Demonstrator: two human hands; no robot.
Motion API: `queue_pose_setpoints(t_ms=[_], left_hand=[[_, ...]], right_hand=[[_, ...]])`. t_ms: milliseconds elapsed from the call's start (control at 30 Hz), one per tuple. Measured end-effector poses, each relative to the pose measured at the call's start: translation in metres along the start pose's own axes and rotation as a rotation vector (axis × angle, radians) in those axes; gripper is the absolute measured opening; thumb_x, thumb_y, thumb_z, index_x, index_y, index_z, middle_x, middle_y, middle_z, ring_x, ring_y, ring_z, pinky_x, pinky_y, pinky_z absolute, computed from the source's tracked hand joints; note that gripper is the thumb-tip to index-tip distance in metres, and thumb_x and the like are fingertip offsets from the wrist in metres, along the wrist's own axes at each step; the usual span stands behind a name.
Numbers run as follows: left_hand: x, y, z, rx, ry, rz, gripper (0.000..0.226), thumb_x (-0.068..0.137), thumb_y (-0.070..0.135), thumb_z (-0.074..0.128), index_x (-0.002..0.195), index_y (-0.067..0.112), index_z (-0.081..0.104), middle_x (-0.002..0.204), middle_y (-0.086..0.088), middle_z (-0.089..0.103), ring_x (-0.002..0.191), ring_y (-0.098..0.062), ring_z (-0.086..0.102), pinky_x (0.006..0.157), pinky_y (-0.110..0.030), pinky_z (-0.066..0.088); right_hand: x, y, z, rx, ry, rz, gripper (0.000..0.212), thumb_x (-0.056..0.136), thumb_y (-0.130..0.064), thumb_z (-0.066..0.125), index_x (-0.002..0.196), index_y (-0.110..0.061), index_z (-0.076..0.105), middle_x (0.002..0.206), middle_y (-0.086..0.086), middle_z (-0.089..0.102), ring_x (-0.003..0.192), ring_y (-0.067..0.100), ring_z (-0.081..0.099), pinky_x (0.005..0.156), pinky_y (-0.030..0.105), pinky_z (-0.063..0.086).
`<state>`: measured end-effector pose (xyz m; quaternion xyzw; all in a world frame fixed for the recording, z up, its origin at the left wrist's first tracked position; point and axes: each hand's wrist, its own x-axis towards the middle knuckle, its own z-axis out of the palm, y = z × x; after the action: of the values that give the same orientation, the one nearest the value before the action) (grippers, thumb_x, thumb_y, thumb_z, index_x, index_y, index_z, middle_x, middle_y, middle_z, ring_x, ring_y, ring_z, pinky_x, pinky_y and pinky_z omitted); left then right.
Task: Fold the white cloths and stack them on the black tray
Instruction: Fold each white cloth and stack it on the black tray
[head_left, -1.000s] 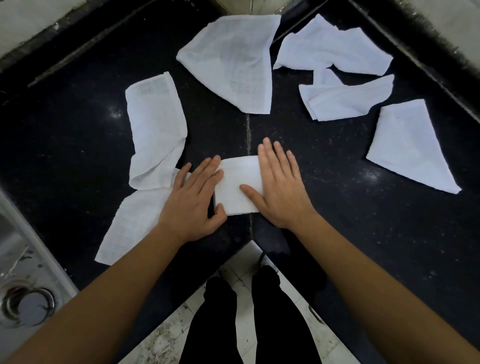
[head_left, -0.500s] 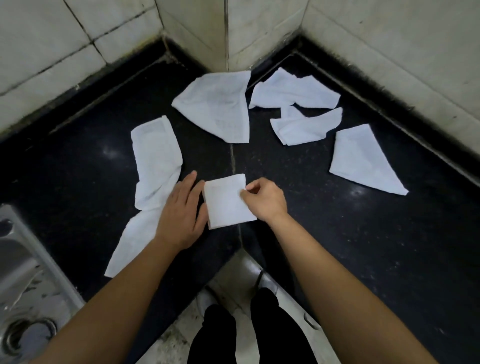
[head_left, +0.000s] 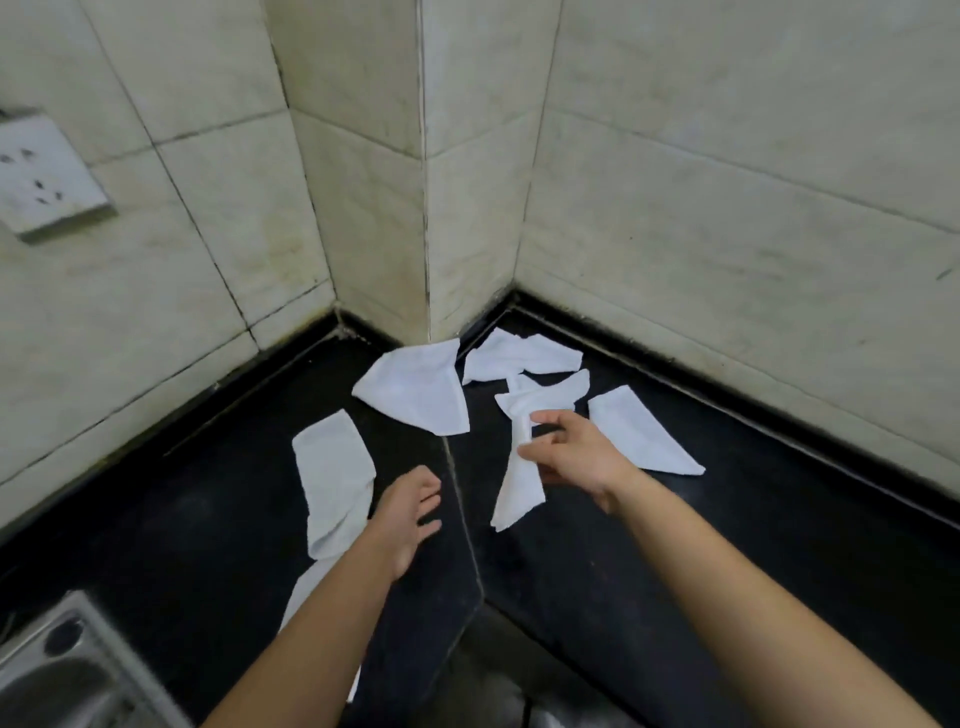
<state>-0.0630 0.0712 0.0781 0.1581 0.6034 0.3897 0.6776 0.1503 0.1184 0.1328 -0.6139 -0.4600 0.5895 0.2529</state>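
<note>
My right hand (head_left: 576, 454) pinches a white cloth (head_left: 517, 483) that hangs down from my fingers, just above the black counter (head_left: 649, 561). To its left, my left hand (head_left: 410, 512) hovers over the counter with its fingers apart and nothing in it. Several more white cloths lie unfolded on the counter: a long one (head_left: 332, 473) at the left, a broad one (head_left: 415, 392) by the pillar, a crumpled one (head_left: 553, 389) behind my right hand and a triangular one (head_left: 641, 434) to the right. No black tray is in view.
Tiled walls and a corner pillar (head_left: 426, 208) close off the back of the counter. A steel sink (head_left: 62, 675) sits at the lower left. A wall socket (head_left: 47, 176) is on the left wall. Another cloth (head_left: 514, 356) lies in the far corner.
My right hand has lifted the small folded cloth off the counter and it now hangs loose. My left hand has let go and drawn back. The view has tilted up toward the walls.
</note>
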Motion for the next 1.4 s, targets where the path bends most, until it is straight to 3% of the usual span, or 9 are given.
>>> queue_pose_setpoints(t_ms=[133,233,300,400,467,633,967,1233,1400], left_hand=[[-0.012,0.014,0.054,-0.222,-0.344,-0.183,0.054,0.087,0.029,0.052,0.130,-0.004,0.053,0.135,-0.023,0.058,0.122,-0.035,0.057,0.109,-0.054,0.040],[-0.031,0.018,0.094,-0.212,-0.552,-0.182,0.052,0.092,0.036,0.059,0.128,-0.002,0.060,0.129,-0.023,0.063,0.123,-0.039,0.059,0.109,-0.054,0.041],[-0.049,0.016,0.119,-0.027,-0.565,-0.083,0.042,0.095,0.031,0.062,0.126,0.003,0.063,0.122,-0.018,0.069,0.117,-0.033,0.064,0.106,-0.050,0.046],[-0.076,0.003,0.151,0.226,-0.534,0.045,0.033,0.093,0.013,0.065,0.124,0.001,0.063,0.112,-0.014,0.074,0.105,-0.028,0.071,0.093,-0.043,0.054],[-0.093,-0.005,0.168,0.301,-0.555,0.084,0.030,0.094,0.008,0.064,0.123,0.001,0.064,0.111,-0.013,0.074,0.103,-0.027,0.071,0.092,-0.042,0.054],[-0.138,-0.033,0.218,0.407,-0.665,0.113,0.026,0.100,0.008,0.055,0.124,0.002,0.062,0.116,-0.014,0.072,0.109,-0.027,0.069,0.095,-0.041,0.053],[-0.292,-0.236,0.407,0.766,-0.942,0.062,0.023,0.100,0.015,0.055,0.119,0.005,0.063,0.116,-0.011,0.073,0.108,-0.027,0.069,0.088,-0.042,0.055],[-0.426,-0.413,0.546,0.954,-1.123,-0.130,0.018,0.092,-0.009,0.057,0.107,-0.005,0.066,0.110,-0.017,0.073,0.092,-0.023,0.074,0.070,-0.028,0.061],[-0.472,-0.476,0.607,0.974,-1.247,-0.170,0.024,0.092,-0.007,0.057,0.115,-0.009,0.063,0.112,-0.019,0.072,0.095,-0.024,0.073,0.075,-0.029,0.061]], right_hand=[[-0.057,-0.015,-0.043,0.160,0.038,-0.049,0.051,0.087,-0.010,0.076,0.132,-0.018,0.053,0.103,0.009,0.074,0.095,0.025,0.072,0.087,0.038,0.060],[-0.094,-0.001,-0.076,0.229,0.120,-0.013,0.055,0.087,-0.008,0.075,0.136,-0.016,0.051,0.103,0.007,0.076,0.091,0.021,0.072,0.073,0.029,0.060],[-0.118,0.014,-0.094,0.284,0.185,0.011,0.057,0.087,-0.008,0.075,0.138,-0.013,0.052,0.106,0.008,0.076,0.092,0.020,0.072,0.071,0.025,0.058],[-0.152,0.038,-0.121,0.400,0.201,0.006,0.053,0.088,-0.010,0.074,0.137,-0.010,0.056,0.114,0.008,0.075,0.105,0.022,0.072,0.087,0.034,0.058],[-0.178,0.050,-0.137,0.465,0.165,-0.023,0.045,0.089,-0.012,0.072,0.134,-0.011,0.062,0.120,0.009,0.072,0.113,0.025,0.068,0.102,0.042,0.052],[-0.246,0.087,-0.174,0.585,0.150,-0.071,0.031,0.093,-0.011,0.066,0.123,-0.014,0.071,0.123,0.011,0.071,0.110,0.021,0.067,0.103,0.039,0.051],[-0.488,0.260,-0.310,0.725,0.512,-0.088,0.029,0.092,-0.019,0.070,0.119,-0.010,0.072,0.116,0.011,0.073,0.104,0.021,0.070,0.088,0.036,0.057],[-0.692,0.391,-0.386,0.906,0.891,-0.106,0.026,0.091,-0.014,0.071,0.117,-0.011,0.073,0.113,0.009,0.075,0.107,0.021,0.071,0.095,0.039,0.056],[-0.754,0.440,-0.425,1.011,1.065,-0.132,0.028,0.090,-0.011,0.072,0.118,-0.009,0.071,0.109,0.009,0.076,0.098,0.018,0.073,0.086,0.035,0.060]])
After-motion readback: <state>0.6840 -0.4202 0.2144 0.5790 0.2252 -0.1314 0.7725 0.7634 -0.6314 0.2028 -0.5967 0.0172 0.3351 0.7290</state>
